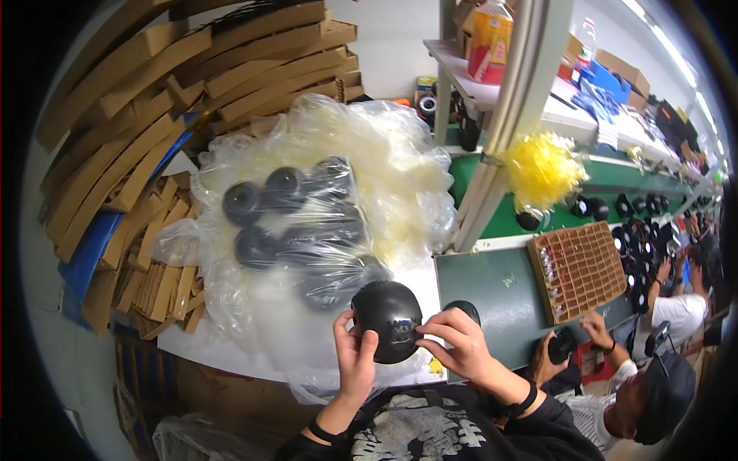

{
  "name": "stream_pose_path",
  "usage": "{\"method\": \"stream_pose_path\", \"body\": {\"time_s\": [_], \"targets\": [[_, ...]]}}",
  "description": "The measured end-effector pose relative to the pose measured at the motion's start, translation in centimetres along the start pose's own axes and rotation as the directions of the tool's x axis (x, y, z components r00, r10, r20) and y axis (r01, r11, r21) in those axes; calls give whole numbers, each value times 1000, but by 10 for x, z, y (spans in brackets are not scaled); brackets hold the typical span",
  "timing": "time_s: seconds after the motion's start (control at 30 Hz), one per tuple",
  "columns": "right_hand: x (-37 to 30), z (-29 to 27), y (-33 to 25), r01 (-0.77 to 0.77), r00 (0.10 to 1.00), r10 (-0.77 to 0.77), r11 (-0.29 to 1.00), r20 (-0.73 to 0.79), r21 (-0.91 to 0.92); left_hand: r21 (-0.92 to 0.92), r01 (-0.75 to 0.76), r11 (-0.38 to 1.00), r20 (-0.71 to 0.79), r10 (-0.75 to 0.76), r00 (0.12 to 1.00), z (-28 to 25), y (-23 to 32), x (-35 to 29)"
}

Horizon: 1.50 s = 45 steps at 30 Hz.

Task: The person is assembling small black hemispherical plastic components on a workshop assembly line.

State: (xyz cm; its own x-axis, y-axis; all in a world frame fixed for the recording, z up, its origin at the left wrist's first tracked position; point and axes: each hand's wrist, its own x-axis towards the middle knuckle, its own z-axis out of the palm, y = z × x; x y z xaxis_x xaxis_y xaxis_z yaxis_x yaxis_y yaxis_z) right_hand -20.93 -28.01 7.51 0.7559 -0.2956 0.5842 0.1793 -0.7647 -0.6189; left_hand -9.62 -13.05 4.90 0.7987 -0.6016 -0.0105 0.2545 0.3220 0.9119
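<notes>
A black dome-shaped shell (388, 321) is held above the near edge of the white bench (231, 353): left hand (355, 361) is clamped on its lower left rim, right hand (459, 347) has fingertips pinched at its right side. It is judged light, rigid and glossy, so likely slippery; rim grip is safest. Room is tight: plastic bag of shells (307, 223) is just behind, co-worker's hands (569, 342) are to the right.

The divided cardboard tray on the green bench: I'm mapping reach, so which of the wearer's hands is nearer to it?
Right. The right hand pinches the black dome-shaped part just left of the cardboard tray; the left hand grips the part's far side, farther away.
</notes>
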Motion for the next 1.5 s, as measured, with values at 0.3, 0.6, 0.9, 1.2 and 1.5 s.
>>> {"method": "stream_pose_path", "body": {"time_s": [0.3,0.6,0.9,1.2,1.5], "targets": [[-5,-7,-14,-173,984,176,956,10,239,28,32,999,77,-34,996,5,15,-7],[-6,-7,-20,-135,982,111,977,151,166,-2,38,999,69,-38,997,7,11,-7],[-13,-5,-16,-207,978,202,972,54,114,103,-124,987,97,114,989,12,6,-6],[-6,-8,-2,74,989,-46,978,143,-195,-39,130,991,33,-129,991,13,-1,0],[-25,13,17,-514,827,414,831,380,213,105,-94,990,11,94,996,12,-39,31]]}}
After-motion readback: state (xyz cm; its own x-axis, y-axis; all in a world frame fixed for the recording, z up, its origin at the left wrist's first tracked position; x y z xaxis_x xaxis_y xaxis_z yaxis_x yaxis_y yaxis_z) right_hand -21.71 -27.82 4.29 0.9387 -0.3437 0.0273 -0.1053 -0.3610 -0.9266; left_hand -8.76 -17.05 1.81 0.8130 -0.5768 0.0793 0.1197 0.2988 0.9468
